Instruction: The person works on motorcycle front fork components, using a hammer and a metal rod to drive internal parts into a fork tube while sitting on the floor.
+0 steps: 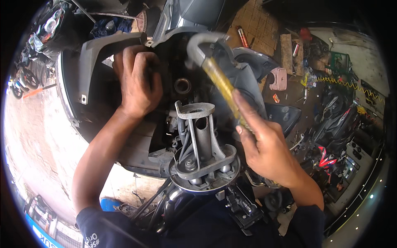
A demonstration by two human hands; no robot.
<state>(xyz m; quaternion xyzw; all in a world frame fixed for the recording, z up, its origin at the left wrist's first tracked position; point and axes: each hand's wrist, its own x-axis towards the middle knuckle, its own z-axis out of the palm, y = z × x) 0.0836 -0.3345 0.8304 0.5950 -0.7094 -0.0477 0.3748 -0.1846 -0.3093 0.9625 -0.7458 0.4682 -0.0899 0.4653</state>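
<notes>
My right hand (264,149) is closed round the yellow handle of a hammer (217,78), whose curved metal head is blurred over the upper middle of a scooter's dark body. My left hand (138,84) is curled at the upper left, inside the dark plastic panel (93,62); what its fingertips hold is hidden. Between and below my hands stands a grey metal steering bracket (196,109) with a tube and round base. Behind it is a round metal ring (182,85) in the dark body.
A seat (194,12) is beyond the body. At right lie cardboard (254,20), spray cans (242,36), a pink plastic piece (278,78), a coiled yellow hose (347,82) and assorted scooter parts (326,161). Dark bags (53,37) and wheels (25,82) are at left.
</notes>
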